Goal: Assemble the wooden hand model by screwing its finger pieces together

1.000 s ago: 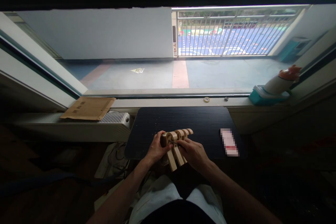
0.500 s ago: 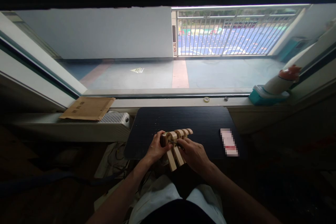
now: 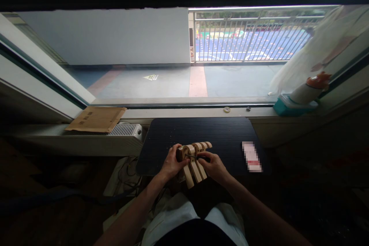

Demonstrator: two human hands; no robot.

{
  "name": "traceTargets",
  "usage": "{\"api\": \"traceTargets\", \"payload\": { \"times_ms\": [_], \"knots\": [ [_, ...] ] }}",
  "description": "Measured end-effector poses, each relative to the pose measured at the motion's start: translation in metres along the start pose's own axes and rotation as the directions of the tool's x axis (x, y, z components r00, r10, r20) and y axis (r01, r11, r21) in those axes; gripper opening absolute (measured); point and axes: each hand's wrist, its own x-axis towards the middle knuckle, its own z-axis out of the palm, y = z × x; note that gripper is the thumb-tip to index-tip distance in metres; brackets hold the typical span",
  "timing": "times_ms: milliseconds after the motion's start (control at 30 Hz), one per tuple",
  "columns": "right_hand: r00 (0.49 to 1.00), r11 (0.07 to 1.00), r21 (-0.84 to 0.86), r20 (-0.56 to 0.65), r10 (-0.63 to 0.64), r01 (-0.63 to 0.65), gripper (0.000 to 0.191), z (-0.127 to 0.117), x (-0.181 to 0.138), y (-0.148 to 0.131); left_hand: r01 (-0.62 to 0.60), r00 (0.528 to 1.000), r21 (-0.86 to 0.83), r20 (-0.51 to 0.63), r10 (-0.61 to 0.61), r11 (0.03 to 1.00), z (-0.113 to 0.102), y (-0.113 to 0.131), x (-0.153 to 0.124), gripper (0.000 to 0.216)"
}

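A pale wooden piece (image 3: 195, 168), made of several curved-top parts with long legs side by side, is held over the near edge of the dark table (image 3: 198, 128). My left hand (image 3: 172, 164) is closed round its left end, thumb on the front face. In my right hand (image 3: 214, 165) is a slim screwdriver (image 3: 191, 156) with a metal shaft and dark handle, pinched between fingers and thumb. The shaft points left, its tip at the front of the largest curved part. What the tip meets is too small to make out.
A phone (image 3: 251, 156) lies at the table's right. On the sill are a tape roll (image 3: 226, 110), a small dark item (image 3: 248, 109) and a teal box (image 3: 294, 108). A brown envelope (image 3: 96, 118) rests on the radiator (image 3: 127, 128). Beyond the glass passes a blurred person (image 3: 311, 54).
My right hand has shifted its grip on the screwdriver, its fingers now higher and more of the shaft showing. A person in pale clothes has come into view outside at the right.
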Motion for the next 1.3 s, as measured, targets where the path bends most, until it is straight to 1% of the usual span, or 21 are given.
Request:
{"api": "traceTargets", "payload": {
  "times_ms": [33, 100, 200, 267, 333, 400, 467, 500, 533, 633, 700, 767, 833, 867, 933, 967, 1033, 1067, 1167, 1233, 1300],
  "knots": [
    [1.000, 0.999, 0.021, 0.009, 0.024, -0.024, 0.029, 0.000, 0.002, 0.001, 0.001, 1.000, -0.002, -0.001, -0.001, 1.000, 0.000, 0.000, 0.000, 0.058],
    [1.000, 0.999, -0.022, 0.003, 0.030, -0.030, 0.029, -0.002, 0.001, 0.000, 0.003, 1.000, -0.005, -0.008, -0.003, 1.000, 0.000, 0.001, 0.000, 0.058],
    [0.999, 0.967, -0.252, -0.019, -0.043, 0.037, 0.028, -0.007, -0.005, -0.011, 0.006, 1.000, -0.011, -0.012, -0.006, 1.000, -0.001, 0.003, -0.001, 0.058],
    [0.989, 0.892, -0.429, 0.022, -0.146, 0.141, 0.030, -0.009, -0.010, -0.020, 0.008, 1.000, -0.006, -0.006, -0.008, 1.000, -0.001, 0.003, -0.001, 0.059],
    [0.963, 0.782, -0.565, 0.106, -0.247, 0.263, 0.030, -0.010, -0.014, -0.028, 0.007, 1.000, 0.007, -0.006, -0.007, 1.000, 0.000, 0.002, -0.001, 0.059],
    [0.936, 0.676, -0.652, 0.189, -0.296, 0.345, 0.030, -0.009, -0.016, -0.032, 0.000, 1.000, 0.016, -0.013, 0.000, 1.000, 0.001, 0.000, 0.000, 0.057],
    [0.924, 0.621, -0.688, 0.225, -0.308, 0.375, 0.030, -0.007, -0.016, -0.032, -0.006, 1.000, 0.016, -0.016, 0.006, 1.000, 0.002, -0.002, 0.000, 0.057],
    [0.924, 0.624, -0.686, 0.222, -0.310, 0.374, 0.030, -0.006, -0.016, -0.031, -0.008, 1.000, 0.014, -0.017, 0.009, 1.000, 0.002, -0.003, 0.000, 0.057],
    [0.928, 0.647, -0.670, 0.206, -0.311, 0.365, 0.029, -0.005, -0.016, -0.030, -0.011, 1.000, 0.012, -0.018, 0.012, 1.000, 0.002, -0.003, -0.001, 0.057],
    [0.951, 0.783, -0.544, 0.108, -0.290, 0.301, 0.027, -0.004, -0.016, -0.025, -0.024, 0.999, 0.009, -0.027, 0.024, 1.000, 0.002, -0.003, -0.001, 0.057],
    [0.973, 0.882, -0.415, 0.036, -0.229, 0.223, 0.027, -0.004, -0.014, -0.020, -0.027, 0.999, 0.012, -0.031, 0.027, 1.000, 0.001, -0.001, -0.002, 0.057],
    [0.991, 0.955, -0.267, 0.005, -0.135, 0.131, 0.029, -0.003, -0.010, -0.014, -0.027, 0.999, 0.017, -0.031, 0.028, 0.999, 0.001, 0.000, -0.003, 0.057],
    [0.998, 0.989, -0.140, 0.014, -0.054, 0.055, 0.031, -0.002, -0.006, -0.008, -0.029, 0.999, 0.024, -0.029, 0.030, 0.999, 0.000, 0.001, -0.003, 0.056],
    [0.999, 0.995, -0.097, 0.020, -0.035, 0.037, 0.031, -0.002, -0.004, -0.006, -0.029, 0.999, 0.027, -0.028, 0.030, 0.999, 0.000, 0.002, -0.003, 0.056],
    [0.999, 0.996, -0.087, 0.022, -0.035, 0.036, 0.030, -0.003, -0.003, -0.004, -0.024, 0.999, 0.028, -0.024, 0.024, 0.999, -0.001, 0.002, -0.003, 0.055],
    [0.999, 0.991, -0.125, 0.017, -0.045, 0.046, 0.030, -0.004, -0.004, -0.006, -0.019, 1.000, 0.027, -0.023, 0.020, 0.999, -0.001, 0.002, -0.003, 0.055],
    [0.995, 0.958, -0.269, 0.017, -0.095, 0.096, 0.029, -0.007, -0.008, -0.013, -0.020, 1.000, 0.022, -0.020, 0.020, 1.000, -0.001, 0.002, -0.003, 0.057],
    [0.991, 0.923, -0.362, 0.026, -0.131, 0.132, 0.029, -0.009, -0.010, -0.018, -0.025, 1.000, 0.020, -0.017, 0.026, 0.999, -0.001, 0.002, -0.003, 0.057],
    [0.954, 0.748, -0.596, 0.127, -0.273, 0.293, 0.029, -0.012, -0.017, -0.032, -0.026, 1.000, 0.021, -0.013, 0.026, 0.999, 0.000, 0.001, -0.002, 0.056],
    [0.926, 0.634, -0.682, 0.197, -0.322, 0.366, 0.031, -0.011, -0.018, -0.038, -0.010, 1.000, 0.020, -0.012, 0.010, 1.000, 0.001, 0.000, -0.002, 0.057],
    [0.912, 0.578, -0.714, 0.230, -0.341, 0.396, 0.030, -0.009, -0.018, -0.038, -0.002, 1.000, 0.013, -0.010, 0.003, 1.000, 0.001, -0.001, -0.002, 0.057]
  ]
}}
